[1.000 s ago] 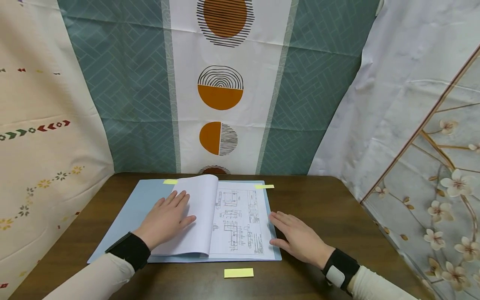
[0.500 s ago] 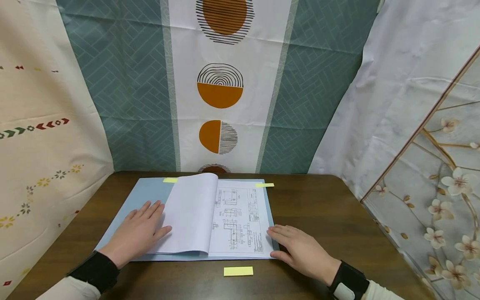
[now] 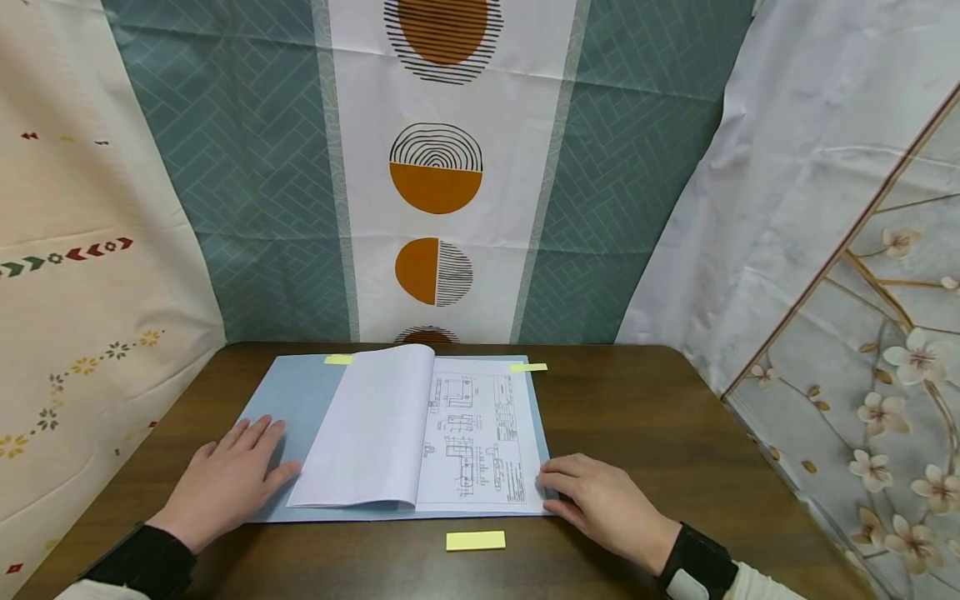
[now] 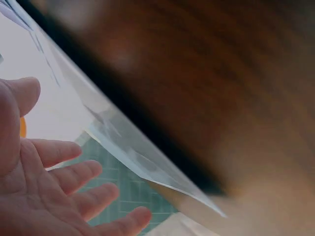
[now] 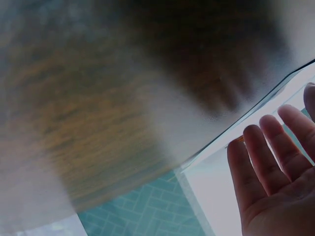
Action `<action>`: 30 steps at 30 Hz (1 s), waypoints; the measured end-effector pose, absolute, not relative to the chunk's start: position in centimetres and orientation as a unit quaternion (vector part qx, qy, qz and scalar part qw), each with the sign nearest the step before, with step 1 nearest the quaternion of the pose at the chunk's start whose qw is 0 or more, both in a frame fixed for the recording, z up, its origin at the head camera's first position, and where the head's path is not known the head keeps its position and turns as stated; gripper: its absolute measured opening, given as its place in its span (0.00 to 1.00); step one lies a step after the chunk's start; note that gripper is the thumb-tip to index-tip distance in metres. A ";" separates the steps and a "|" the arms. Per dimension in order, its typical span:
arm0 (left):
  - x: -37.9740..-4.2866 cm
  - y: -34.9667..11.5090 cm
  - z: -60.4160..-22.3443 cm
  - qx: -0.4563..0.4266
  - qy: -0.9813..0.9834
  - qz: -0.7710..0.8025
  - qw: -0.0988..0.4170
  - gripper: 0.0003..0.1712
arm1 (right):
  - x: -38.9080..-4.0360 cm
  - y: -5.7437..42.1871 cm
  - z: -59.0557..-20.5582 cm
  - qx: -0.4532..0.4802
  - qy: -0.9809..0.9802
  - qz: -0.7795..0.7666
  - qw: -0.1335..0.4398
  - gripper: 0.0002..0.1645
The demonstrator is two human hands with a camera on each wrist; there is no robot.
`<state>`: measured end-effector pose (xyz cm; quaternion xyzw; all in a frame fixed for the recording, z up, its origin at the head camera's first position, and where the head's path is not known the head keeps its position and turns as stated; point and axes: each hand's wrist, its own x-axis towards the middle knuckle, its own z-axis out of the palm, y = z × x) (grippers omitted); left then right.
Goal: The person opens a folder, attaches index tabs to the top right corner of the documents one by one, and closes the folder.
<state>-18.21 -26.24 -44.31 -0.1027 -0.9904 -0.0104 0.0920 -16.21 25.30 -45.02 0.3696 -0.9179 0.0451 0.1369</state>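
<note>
A light blue folder [image 3: 303, 392] lies opened flat on the table. On it rests a stack of paper: a blank white page [image 3: 382, 425] is turned to the left and bulges at the fold, and a sheet of technical drawings [image 3: 480, 433] faces up on the right. My left hand [image 3: 228, 483], fingers extended, is over the folder's left cover, thumb close to the blank page's edge. My right hand [image 3: 607, 504] has its fingertips at the folder's lower right edge. Both wrist views show the palms, the left hand [image 4: 54, 191] and right hand [image 5: 280, 172], holding nothing.
Yellow sticky strips mark the folder's top left [image 3: 338, 359] and top right [image 3: 528, 367]. Another yellow strip [image 3: 476, 541] lies on the brown table [image 3: 615, 400] in front of the folder. Patterned cloths [image 3: 442, 275] hang behind and beside the table.
My left hand has slid left and toward me, off the blank page onto the blue cover. My right hand has stayed at the folder's right edge, its fingers now slightly more bent.
</note>
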 end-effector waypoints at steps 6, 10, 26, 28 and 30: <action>-18.4 -27.6 -44.6 -0.075 -0.993 -0.025 0.085 0.42 | -16.2 25.4 -45.1 0.374 -0.918 0.042 0.129 0.16; -18.6 -28.3 -44.6 -0.070 -0.995 -0.012 0.075 0.38 | -16.3 25.5 -45.0 0.379 -0.916 0.047 0.123 0.14; -20.9 -31.2 -42.9 -0.018 -0.997 -0.041 -0.060 0.49 | -17.1 25.2 -44.3 0.374 -0.922 0.061 0.083 0.11; -21.1 -31.3 -42.7 -0.009 -0.996 -0.048 -0.076 0.52 | -17.1 25.2 -44.3 0.375 -0.921 0.062 0.083 0.11; -21.3 -31.4 -42.5 -0.009 -0.995 -0.052 -0.082 0.53 | -17.1 25.2 -44.3 0.377 -0.920 0.063 0.085 0.11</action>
